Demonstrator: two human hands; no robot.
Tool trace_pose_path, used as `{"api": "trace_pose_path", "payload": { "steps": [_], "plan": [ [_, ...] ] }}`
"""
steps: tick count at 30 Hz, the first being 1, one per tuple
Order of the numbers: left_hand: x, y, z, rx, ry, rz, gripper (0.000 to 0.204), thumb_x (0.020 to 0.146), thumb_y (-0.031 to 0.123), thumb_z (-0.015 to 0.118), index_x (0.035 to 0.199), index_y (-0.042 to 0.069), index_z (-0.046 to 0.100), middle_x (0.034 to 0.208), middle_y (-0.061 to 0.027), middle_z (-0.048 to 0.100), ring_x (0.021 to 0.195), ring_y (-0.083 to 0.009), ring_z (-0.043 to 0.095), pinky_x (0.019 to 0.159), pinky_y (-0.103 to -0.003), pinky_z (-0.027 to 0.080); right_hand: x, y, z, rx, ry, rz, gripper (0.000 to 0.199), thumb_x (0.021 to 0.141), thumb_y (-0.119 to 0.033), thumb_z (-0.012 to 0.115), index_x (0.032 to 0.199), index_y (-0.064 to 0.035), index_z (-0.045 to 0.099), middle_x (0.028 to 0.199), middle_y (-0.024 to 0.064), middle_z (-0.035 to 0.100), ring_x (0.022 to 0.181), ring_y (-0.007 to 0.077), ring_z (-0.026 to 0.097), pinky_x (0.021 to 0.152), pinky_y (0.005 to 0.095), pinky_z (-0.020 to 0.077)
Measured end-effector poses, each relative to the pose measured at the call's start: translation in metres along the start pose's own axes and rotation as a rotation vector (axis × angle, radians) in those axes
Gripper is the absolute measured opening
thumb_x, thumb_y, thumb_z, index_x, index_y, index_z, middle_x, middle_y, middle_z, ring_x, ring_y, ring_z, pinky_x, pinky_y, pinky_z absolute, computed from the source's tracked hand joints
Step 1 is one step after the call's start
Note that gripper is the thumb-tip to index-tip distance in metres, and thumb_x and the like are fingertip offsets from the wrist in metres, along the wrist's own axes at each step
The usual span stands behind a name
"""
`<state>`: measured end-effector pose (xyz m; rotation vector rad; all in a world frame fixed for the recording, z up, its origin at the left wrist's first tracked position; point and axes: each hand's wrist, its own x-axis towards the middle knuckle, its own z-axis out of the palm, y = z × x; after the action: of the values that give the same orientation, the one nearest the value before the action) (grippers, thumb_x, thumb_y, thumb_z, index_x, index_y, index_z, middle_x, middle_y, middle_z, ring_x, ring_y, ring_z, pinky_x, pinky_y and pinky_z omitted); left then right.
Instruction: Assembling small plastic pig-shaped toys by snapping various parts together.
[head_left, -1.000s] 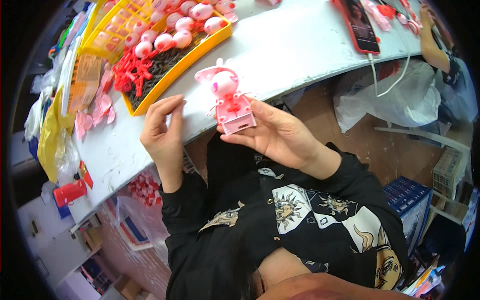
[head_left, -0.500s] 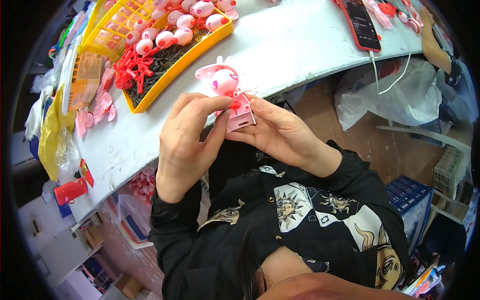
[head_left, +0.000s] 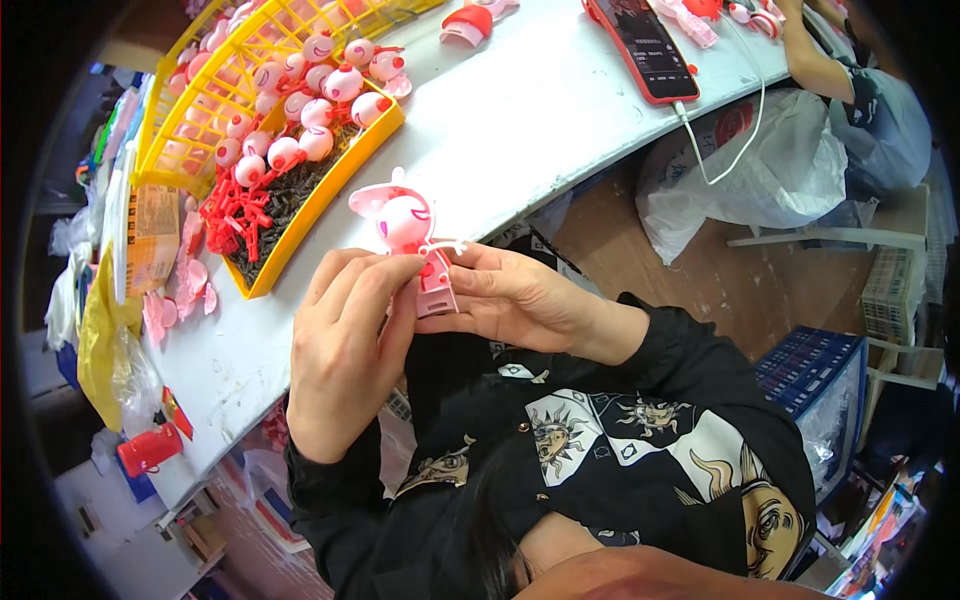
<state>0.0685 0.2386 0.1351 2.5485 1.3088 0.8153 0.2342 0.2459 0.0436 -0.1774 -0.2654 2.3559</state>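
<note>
Holding a small pink toy figure (head_left: 412, 240) between both hands, just in front of the near edge of the white table (head_left: 520, 130) and above the lap. Left hand (head_left: 345, 350) curled about the lower part of the figure, fingers (head_left: 375, 285) bent and pressed against its pink body, thumb side hidden behind them. Right hand (head_left: 520, 300) closed loosely from the other side, thumb (head_left: 480, 282) laid along the pink base and the remaining fingers tucked beneath it. Round head with a pale brim pointing up and away from the chest, a thin white arm sticking out sideways toward the right hand.

Lying on the table beyond the hands, a yellow tray (head_left: 320, 200) filled with pink-and-white round heads (head_left: 300, 140), a heap of small red parts (head_left: 235, 215) and dark pieces underneath. Resting farther right on the table, a red phone (head_left: 645, 45) with a white cable (head_left: 735, 140) trailing over the edge. Sitting under the table, a white plastic bag (head_left: 770, 160). Standing near the left end, a red cylinder (head_left: 150, 450). Appearing at the top right corner, another person's arm (head_left: 810, 50).
</note>
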Motion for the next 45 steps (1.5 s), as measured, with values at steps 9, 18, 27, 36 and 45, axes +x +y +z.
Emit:
{"api": "trace_pose_path", "payload": {
  "steps": [9, 18, 27, 36, 45],
  "plan": [
    [0.0, 0.003, -0.005, 0.0, -0.001, 0.015, 0.027, 0.07, -0.01, 0.068, 0.094, 0.001, 0.064, 0.086, -0.0104, 0.064, 0.083, -0.0267, 0.061, 0.073, -0.034, 0.049, 0.001, -0.006, -0.014, 0.023, -0.08, 0.112, 0.049, 0.096, -0.019, 0.055, 0.136, 0.0023, 0.036, 0.127, 0.0153, 0.052, 0.118, 0.0257, 0.054, 0.105, 0.0442, 0.0421],
    [-0.002, 0.004, -0.011, -0.032, -0.028, 0.065, 0.029, 0.071, -0.008, 0.067, 0.099, 0.0, 0.062, 0.084, -0.0115, 0.062, 0.079, -0.0289, 0.06, 0.069, -0.036, 0.049, 0.003, -0.006, -0.017, -0.022, -0.178, 0.15, 0.043, 0.096, -0.015, 0.053, 0.133, 0.0034, 0.04, 0.127, 0.0145, 0.053, 0.117, 0.0245, 0.054, 0.103, 0.0442, 0.0435],
    [-0.001, 0.006, -0.01, -0.016, 0.039, 0.07, 0.033, 0.072, -0.007, 0.068, 0.104, 0.0, 0.064, 0.086, -0.0112, 0.063, 0.079, -0.028, 0.06, 0.069, -0.036, 0.049, 0.002, -0.005, -0.014, 0.038, -0.156, 0.09, 0.042, 0.097, -0.013, 0.052, 0.133, 0.0042, 0.038, 0.128, 0.0166, 0.051, 0.12, 0.0259, 0.052, 0.105, 0.0456, 0.042],
    [-0.004, 0.001, -0.007, -0.072, 0.081, 0.024, 0.035, 0.07, -0.006, 0.072, 0.104, 0.0, 0.065, 0.091, -0.0128, 0.063, 0.08, -0.0274, 0.061, 0.07, -0.034, 0.049, 0.0, -0.005, -0.013, 0.034, -0.159, 0.08, 0.043, 0.097, -0.013, 0.051, 0.133, 0.0043, 0.037, 0.13, 0.0174, 0.049, 0.121, 0.0274, 0.051, 0.106, 0.0475, 0.0404],
    [-0.036, -0.121, -0.068, 0.026, 0.801, -0.328, 0.021, 0.093, 0.004, 0.058, 0.11, -0.007, 0.061, 0.108, -0.0136, 0.066, 0.094, -0.0162, 0.063, 0.086, -0.027, 0.049, -0.001, -0.014, -0.01, 0.008, -0.146, 0.062, 0.043, 0.096, -0.012, 0.051, 0.134, 0.0043, 0.037, 0.132, 0.0194, 0.049, 0.124, 0.0313, 0.049, 0.107, 0.0483, 0.0387]
  ]
}}
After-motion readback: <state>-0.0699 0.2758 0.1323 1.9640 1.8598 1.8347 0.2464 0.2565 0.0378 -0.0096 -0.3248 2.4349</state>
